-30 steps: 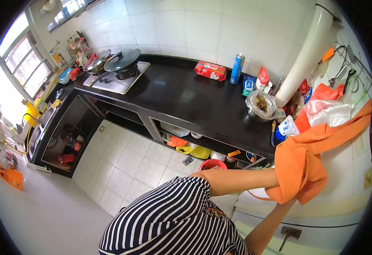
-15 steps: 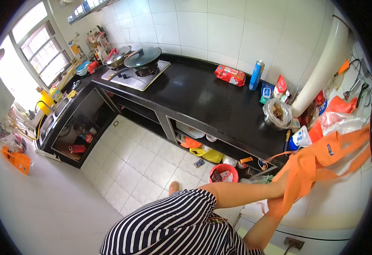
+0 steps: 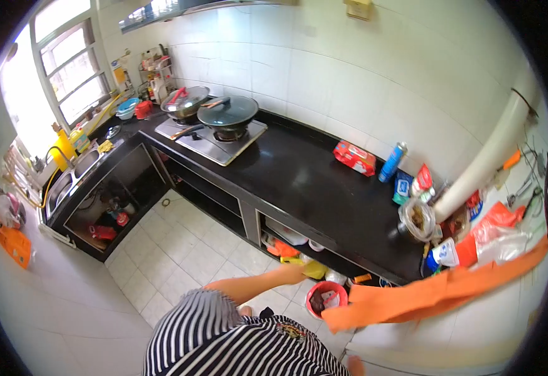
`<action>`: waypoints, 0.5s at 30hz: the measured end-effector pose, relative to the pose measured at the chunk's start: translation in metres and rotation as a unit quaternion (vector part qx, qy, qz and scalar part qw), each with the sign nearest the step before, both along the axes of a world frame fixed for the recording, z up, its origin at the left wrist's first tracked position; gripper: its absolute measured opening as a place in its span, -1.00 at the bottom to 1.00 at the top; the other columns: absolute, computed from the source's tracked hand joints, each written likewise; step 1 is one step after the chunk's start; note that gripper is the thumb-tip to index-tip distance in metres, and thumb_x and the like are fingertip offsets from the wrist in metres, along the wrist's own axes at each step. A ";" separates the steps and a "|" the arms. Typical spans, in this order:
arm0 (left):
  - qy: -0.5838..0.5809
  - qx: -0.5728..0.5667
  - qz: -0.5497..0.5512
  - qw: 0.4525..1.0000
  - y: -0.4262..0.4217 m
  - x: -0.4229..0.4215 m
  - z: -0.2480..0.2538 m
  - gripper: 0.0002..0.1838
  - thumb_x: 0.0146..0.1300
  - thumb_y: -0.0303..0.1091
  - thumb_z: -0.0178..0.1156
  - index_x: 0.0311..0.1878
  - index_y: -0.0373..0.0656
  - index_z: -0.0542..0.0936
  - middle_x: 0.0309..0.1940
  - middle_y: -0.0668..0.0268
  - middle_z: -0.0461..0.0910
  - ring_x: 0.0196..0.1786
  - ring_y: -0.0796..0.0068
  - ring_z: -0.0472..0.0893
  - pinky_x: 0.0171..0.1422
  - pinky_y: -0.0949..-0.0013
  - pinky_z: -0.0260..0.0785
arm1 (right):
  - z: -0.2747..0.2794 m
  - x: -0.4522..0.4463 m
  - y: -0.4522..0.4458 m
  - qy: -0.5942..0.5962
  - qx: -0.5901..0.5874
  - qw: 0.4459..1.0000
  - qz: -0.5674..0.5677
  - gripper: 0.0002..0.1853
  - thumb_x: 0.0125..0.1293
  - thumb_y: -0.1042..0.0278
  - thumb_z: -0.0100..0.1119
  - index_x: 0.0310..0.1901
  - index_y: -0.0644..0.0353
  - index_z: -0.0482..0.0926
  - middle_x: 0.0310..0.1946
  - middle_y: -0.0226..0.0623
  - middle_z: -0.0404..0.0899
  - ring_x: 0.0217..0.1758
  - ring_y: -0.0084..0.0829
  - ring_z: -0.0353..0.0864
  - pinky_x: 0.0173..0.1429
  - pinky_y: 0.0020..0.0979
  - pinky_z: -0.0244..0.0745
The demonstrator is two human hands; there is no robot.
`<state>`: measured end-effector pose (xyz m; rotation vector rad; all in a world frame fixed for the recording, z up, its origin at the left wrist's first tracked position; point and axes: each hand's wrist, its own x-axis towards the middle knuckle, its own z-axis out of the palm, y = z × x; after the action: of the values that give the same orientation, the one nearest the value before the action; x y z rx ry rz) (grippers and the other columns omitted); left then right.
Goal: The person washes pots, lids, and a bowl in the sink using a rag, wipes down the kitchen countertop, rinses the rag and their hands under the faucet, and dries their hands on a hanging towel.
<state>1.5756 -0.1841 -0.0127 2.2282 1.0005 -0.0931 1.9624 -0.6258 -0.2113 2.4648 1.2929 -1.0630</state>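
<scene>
My left hand [image 3: 296, 272] is stretched out over the floor at the foot of the counter, in front of the yellow bag [image 3: 313, 268]. It is smeared by motion and its fingers do not show clearly. Only a small piece of my right hand [image 3: 355, 365] shows at the bottom edge; its fingers are hidden. An orange apron [image 3: 430, 294] stretches from the right wall towards the middle, its loose end hanging over the red bin [image 3: 316, 299]. Neither hand visibly touches the apron.
A black counter [image 3: 299, 182] runs along the wall with a gas stove [image 3: 224, 147] and lidded pans [image 3: 227, 113]. A red packet [image 3: 354, 158], a blue spray can [image 3: 392, 162] and a bag-lined bowl [image 3: 417, 219] stand towards its right end. The sink [image 3: 87, 163] is left.
Both hands have come away from the orange apron, moving left and down. The apron has gone from bunched to stretched out lower. The view has shifted, showing more wall above the counter.
</scene>
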 end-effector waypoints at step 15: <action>0.102 -0.111 0.268 0.952 -0.025 -0.384 -0.037 -0.39 0.39 0.10 0.09 0.39 -0.01 0.44 0.24 0.05 0.56 0.26 -0.01 0.55 0.33 0.08 0.40 | 0.183 -0.348 0.417 0.101 0.117 0.929 0.336 -0.44 0.40 0.02 0.09 0.26 0.27 0.47 0.18 0.11 0.55 0.24 0.02 0.54 0.30 -0.11 0.43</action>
<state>1.1913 -0.2088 -0.0498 1.7049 1.5917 -0.1831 1.6145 -0.2091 -0.0279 1.8035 2.2135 -1.0203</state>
